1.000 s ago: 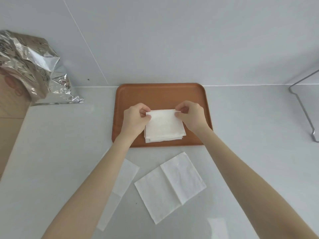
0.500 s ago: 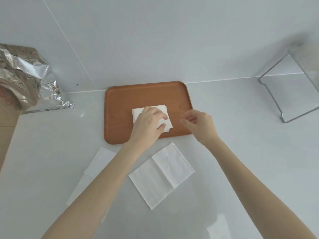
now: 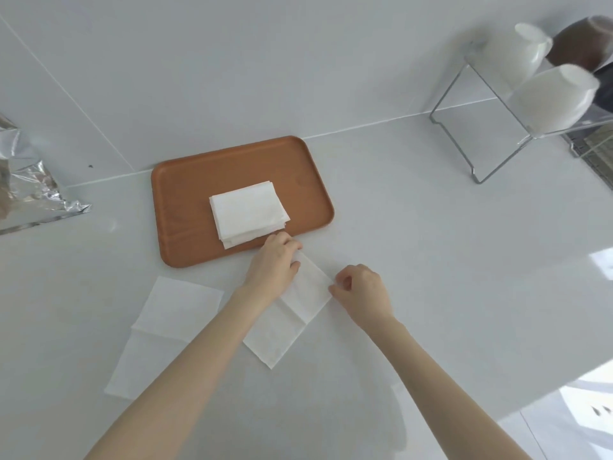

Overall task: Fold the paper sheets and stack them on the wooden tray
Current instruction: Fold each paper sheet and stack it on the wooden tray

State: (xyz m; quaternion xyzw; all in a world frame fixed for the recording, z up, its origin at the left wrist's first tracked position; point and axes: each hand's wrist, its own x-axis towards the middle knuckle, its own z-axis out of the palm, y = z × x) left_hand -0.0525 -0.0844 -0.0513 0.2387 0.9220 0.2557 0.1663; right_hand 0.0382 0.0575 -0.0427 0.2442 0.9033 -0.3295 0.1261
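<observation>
A white countertop (image 3: 431, 260) is seen from above. Near its back edge lies a flat orange-brown wooden tray (image 3: 185, 194), on which a stack of folded white paper sheets (image 3: 247, 212) is resting; the number in the stack cannot be told. Two unfolded sheets remain on the counter. The nearer creased white paper sheet (image 3: 292, 313) is pinched at its far corners: the left hand (image 3: 273, 265) is closed on one, the right hand (image 3: 361, 292) on the other. Folding of this sheet appears to be starting; those corners would next be brought over onto the near edge. A second flat white sheet (image 3: 166, 330) waits, untouched, to the left.
</observation>
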